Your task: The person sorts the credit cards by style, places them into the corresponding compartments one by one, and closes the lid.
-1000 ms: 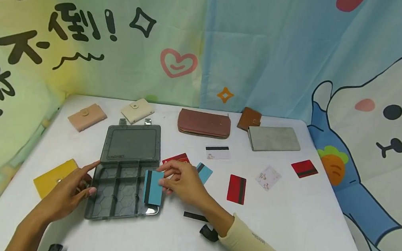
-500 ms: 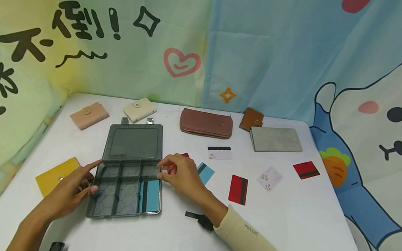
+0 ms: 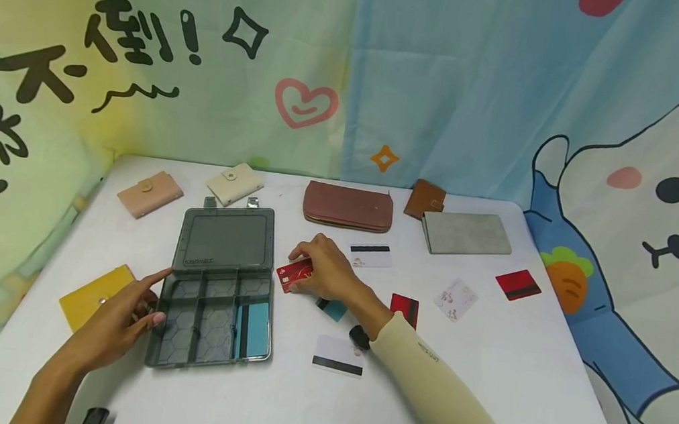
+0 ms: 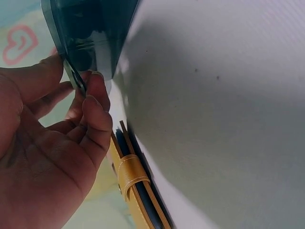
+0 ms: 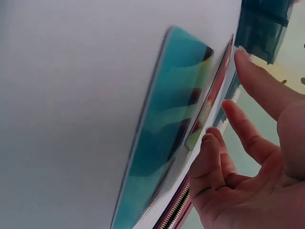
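My left hand (image 3: 123, 311) pinches the left rim of a grey translucent plastic compartment case (image 3: 224, 239), which lies with its lid raised. The left wrist view also shows this case (image 4: 90, 33) between thumb and fingers. A blue card with a black stripe (image 3: 255, 331) sits in the case's front right compartment. Just right of the case, my right hand (image 3: 330, 268) reaches over a red card (image 3: 290, 274), its thumb and fingers spread at the card's edges. In the right wrist view, the red card (image 5: 209, 100) lies flat behind another blue card (image 5: 162, 119).
Loose cards lie to the right, including a white one (image 3: 338, 360) and a red one (image 3: 517, 285). Along the back are a brown wallet (image 3: 348, 207), a grey wallet (image 3: 467, 235) and smaller card holders. A yellow wallet (image 3: 90, 294) lies left of my left hand.
The blue card went from my right hand's fingers into the front right compartment. My right hand then moved right and back to the red card. My left hand stayed at the case.
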Demonstrator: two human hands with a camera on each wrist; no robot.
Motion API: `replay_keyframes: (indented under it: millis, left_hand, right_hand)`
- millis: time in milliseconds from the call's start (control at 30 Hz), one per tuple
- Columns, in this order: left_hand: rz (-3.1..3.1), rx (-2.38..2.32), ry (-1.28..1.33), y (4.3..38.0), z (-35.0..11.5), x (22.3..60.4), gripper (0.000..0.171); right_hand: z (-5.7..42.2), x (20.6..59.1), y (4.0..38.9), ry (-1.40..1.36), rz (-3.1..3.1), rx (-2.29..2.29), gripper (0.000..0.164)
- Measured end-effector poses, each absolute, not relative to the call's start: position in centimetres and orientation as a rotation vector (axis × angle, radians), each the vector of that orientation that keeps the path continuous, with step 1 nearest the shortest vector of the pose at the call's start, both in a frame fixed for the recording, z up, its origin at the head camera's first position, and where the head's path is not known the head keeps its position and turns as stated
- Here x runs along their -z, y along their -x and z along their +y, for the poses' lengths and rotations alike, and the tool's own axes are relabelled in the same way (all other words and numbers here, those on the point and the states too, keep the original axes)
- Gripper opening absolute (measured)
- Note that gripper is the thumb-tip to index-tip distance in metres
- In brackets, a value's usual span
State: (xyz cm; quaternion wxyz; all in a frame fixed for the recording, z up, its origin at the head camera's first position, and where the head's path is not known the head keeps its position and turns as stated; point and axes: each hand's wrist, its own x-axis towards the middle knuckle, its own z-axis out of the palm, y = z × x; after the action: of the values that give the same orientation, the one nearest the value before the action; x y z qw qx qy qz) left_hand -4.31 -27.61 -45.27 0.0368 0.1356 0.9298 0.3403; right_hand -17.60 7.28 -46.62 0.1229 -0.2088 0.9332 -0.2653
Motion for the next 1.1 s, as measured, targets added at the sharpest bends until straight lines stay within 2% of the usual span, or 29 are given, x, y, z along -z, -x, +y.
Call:
replay_keyframes:
  millis: [200, 567, 667, 900, 1100]
  left_hand:
    - [2.851, -1.058, -0.419, 4.3, -27.6, 45.4, 0.075]
    - [2.873, -1.034, -0.417, 4.4, -27.5, 45.4, 0.074]
    - [2.871, -1.026, -0.418, 4.4, -27.5, 45.3, 0.073]
    - [2.870, -1.030, -0.415, 4.4, -27.6, 45.3, 0.074]
    - [2.875, -1.031, -0.435, 4.4, -27.6, 45.3, 0.073]
  right_hand:
    - [6.9, 47.0, 18.2, 0.641, 2.746, 0.691, 0.047]
    - [7.2, 46.3, 18.4, 0.575, 2.784, 0.841, 0.026]
    - [7.5, 45.9, 18.5, 0.549, 2.787, 0.913, 0.026]
    - [7.8, 44.4, 18.1, 0.611, 2.773, 1.160, 0.039]
    - [6.3, 44.0, 16.5, 0.619, 2.516, 1.500, 0.038]
